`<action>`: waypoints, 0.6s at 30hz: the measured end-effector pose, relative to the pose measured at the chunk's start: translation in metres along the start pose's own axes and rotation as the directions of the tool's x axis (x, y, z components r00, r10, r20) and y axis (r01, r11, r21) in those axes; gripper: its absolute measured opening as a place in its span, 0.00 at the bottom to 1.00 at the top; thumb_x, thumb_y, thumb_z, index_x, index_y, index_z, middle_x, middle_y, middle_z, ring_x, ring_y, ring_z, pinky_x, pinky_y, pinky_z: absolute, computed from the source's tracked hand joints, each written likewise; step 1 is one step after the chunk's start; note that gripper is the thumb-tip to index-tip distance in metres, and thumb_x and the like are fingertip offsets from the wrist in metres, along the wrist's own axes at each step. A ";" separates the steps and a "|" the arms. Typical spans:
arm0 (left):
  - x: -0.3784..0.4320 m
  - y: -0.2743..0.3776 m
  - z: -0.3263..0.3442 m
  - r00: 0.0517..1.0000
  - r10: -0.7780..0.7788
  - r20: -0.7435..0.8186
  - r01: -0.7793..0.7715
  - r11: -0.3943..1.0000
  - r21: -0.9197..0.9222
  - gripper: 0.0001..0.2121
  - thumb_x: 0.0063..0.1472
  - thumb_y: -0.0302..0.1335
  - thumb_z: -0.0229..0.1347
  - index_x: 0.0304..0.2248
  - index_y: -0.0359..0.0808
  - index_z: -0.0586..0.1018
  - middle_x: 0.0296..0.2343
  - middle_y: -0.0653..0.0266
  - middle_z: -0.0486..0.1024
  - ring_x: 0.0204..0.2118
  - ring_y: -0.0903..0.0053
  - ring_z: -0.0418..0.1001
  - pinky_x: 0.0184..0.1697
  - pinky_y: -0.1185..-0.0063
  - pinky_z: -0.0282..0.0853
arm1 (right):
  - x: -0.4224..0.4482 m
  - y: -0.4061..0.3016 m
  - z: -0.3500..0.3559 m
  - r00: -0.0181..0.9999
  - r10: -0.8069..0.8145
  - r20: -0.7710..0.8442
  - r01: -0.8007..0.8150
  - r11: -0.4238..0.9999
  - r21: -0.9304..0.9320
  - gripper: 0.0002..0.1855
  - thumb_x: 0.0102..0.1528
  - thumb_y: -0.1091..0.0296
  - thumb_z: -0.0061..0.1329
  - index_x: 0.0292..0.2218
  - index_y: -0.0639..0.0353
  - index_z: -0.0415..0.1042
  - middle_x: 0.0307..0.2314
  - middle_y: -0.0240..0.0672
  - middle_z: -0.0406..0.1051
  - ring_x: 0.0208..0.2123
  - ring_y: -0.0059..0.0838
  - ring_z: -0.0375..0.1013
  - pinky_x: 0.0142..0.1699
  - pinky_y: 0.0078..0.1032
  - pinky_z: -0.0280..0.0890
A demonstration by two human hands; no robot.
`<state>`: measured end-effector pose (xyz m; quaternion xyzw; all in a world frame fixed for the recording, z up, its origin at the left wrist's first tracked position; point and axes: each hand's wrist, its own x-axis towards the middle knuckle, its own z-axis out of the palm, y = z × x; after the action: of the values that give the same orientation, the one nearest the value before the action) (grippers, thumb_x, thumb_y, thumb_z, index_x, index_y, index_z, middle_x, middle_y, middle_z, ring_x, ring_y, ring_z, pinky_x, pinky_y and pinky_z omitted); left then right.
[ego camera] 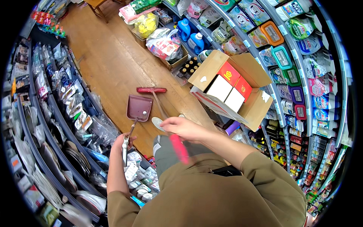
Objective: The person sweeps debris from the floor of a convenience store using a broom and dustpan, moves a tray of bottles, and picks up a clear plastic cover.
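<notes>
My left hand (124,142) is closed around the pole of a long-handled dustpan (139,107), whose maroon pan rests on the wooden floor with a small white piece inside. The handle of a broom (151,90) is in my right hand (180,129); its pink grip end is blurred and points back toward my body. The broom's red head lies on the floor just beyond the dustpan, to its upper right. Near the dustpan, the tip of a light shoe (157,123) shows.
Packed store shelves (65,113) line the left, and shelves of detergent and cleaning products (312,71) curve along the right. An open cardboard box (256,109) with red and white boxes juts into the aisle. Beyond it stand dark-capped bottles (188,68) and a filled plastic bag (166,45).
</notes>
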<state>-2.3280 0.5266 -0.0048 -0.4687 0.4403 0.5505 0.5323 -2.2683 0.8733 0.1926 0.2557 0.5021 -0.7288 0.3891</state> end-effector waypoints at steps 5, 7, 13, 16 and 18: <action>-0.016 0.043 -0.028 0.999 0.027 0.023 -0.028 0.998 0.050 0.08 0.59 0.28 0.45 0.33 0.31 0.69 0.22 0.57 0.72 0.12 0.82 0.65 0.13 0.87 0.62 | 0.071 -0.054 0.052 0.991 -0.056 0.119 0.064 0.996 -0.067 0.16 0.56 0.59 0.45 0.40 0.62 0.68 0.24 0.31 0.70 0.21 0.21 0.71 0.25 0.19 0.68; -0.003 0.043 -0.062 0.999 -0.019 0.045 0.016 0.998 0.055 0.08 0.57 0.27 0.46 0.36 0.35 0.69 0.23 0.56 0.75 0.13 0.81 0.65 0.14 0.86 0.62 | 0.089 -0.055 0.066 0.987 -0.056 0.151 0.071 0.992 -0.102 0.14 0.56 0.60 0.45 0.38 0.62 0.68 0.24 0.31 0.70 0.20 0.21 0.71 0.24 0.19 0.68; -0.037 0.051 -0.033 0.999 -0.032 -0.021 0.032 0.999 0.015 0.11 0.56 0.27 0.46 0.39 0.37 0.66 0.29 0.51 0.76 0.15 0.79 0.68 0.16 0.84 0.66 | 0.072 -0.069 0.011 0.991 -0.021 0.133 0.026 0.999 -0.040 0.12 0.57 0.61 0.43 0.36 0.62 0.68 0.26 0.30 0.70 0.27 0.20 0.72 0.27 0.18 0.66; -0.036 0.054 -0.042 1.000 -0.001 -0.012 0.001 1.000 0.016 0.10 0.57 0.27 0.48 0.39 0.35 0.67 0.29 0.51 0.76 0.17 0.78 0.71 0.18 0.83 0.69 | 0.045 -0.066 -0.028 0.988 0.057 0.143 -0.051 0.998 -0.045 0.12 0.57 0.62 0.44 0.38 0.61 0.66 0.29 0.31 0.69 0.30 0.20 0.73 0.30 0.17 0.65; -0.036 0.059 -0.044 0.996 -0.077 -0.045 0.075 0.996 -0.046 0.10 0.59 0.29 0.48 0.38 0.34 0.69 0.28 0.53 0.75 0.18 0.78 0.72 0.19 0.83 0.72 | 0.033 -0.064 -0.042 0.982 0.092 0.162 -0.092 0.996 -0.013 0.13 0.57 0.63 0.45 0.40 0.61 0.65 0.31 0.31 0.69 0.31 0.21 0.73 0.30 0.17 0.65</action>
<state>-2.3854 0.4739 0.0224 -0.5096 0.4220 0.5284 0.5319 -2.3402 0.9149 0.1858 0.2172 0.4584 -0.7270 0.4627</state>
